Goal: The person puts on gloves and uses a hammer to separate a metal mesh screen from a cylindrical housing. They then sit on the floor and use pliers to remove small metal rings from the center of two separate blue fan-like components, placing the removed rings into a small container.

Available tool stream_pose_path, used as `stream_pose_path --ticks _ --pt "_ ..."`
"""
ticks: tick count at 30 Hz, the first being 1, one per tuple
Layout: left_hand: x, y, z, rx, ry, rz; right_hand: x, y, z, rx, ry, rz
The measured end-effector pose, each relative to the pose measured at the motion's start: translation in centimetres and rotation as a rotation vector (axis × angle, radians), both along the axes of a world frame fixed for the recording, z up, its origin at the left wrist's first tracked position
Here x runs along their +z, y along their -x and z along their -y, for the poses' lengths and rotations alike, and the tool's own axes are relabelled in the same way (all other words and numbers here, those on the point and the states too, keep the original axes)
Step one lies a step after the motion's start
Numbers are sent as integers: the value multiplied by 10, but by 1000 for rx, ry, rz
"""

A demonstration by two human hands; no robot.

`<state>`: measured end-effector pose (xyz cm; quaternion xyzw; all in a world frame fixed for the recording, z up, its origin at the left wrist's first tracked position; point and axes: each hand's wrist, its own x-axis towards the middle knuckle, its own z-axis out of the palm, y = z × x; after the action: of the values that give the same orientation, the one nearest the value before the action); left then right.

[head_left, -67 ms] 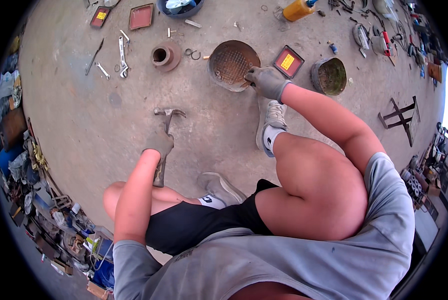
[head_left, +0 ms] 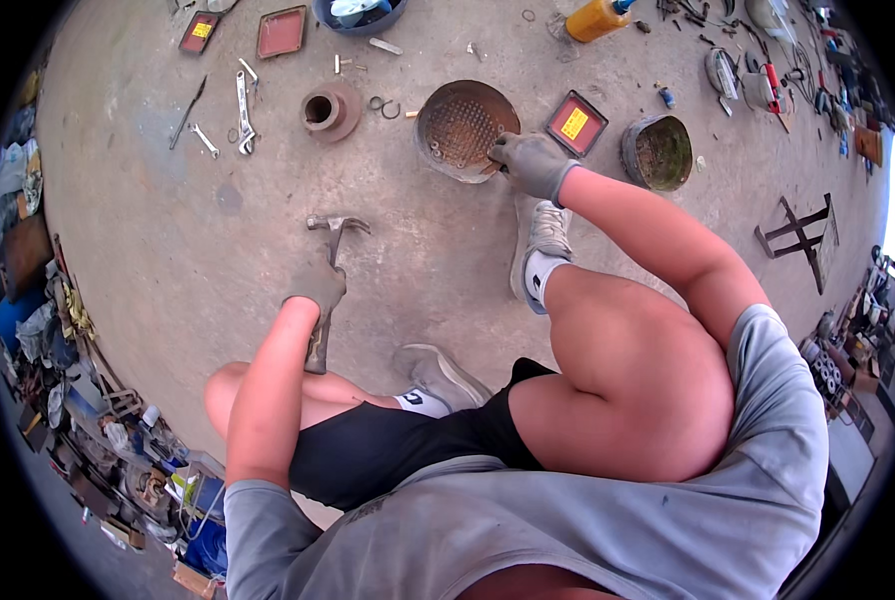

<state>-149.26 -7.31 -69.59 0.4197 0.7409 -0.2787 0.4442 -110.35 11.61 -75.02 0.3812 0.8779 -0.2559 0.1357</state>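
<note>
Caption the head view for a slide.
Gloved left hand gripping a grey metal claw hammer, gloved right hand at the rim of a round, rusty metal pan on a grey concrete floor.

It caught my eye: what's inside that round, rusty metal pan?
The pan shows a dotted brown bottom; any loose bits are too small to name. The grey-gloved right hand hides one edge.

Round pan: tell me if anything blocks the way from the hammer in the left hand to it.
Nothing visible stands between the hammer in the left hand and the near left side of the round pan. The right hand is at the pan's near right rim, off that line.
</note>
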Motion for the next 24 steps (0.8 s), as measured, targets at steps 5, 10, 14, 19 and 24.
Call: stream_pose_path --ticks 5,10,14,19,24 --pt "0 -4 -8 43 -11 25 4 0 -4 14 50 43" --pt "-14 4 10 -29 -152 -20 50 8 -37 -14 232 -29" --pt "2 -5 -2 28 -57 -21 77 40 -51 -66 213 -80" --pt "13 -17 -13 9 -34 -34 -2 82 -29 220 139 -29" --pt "15 -21 -1 -16 -99 -44 -2 95 -30 335 3 -2"
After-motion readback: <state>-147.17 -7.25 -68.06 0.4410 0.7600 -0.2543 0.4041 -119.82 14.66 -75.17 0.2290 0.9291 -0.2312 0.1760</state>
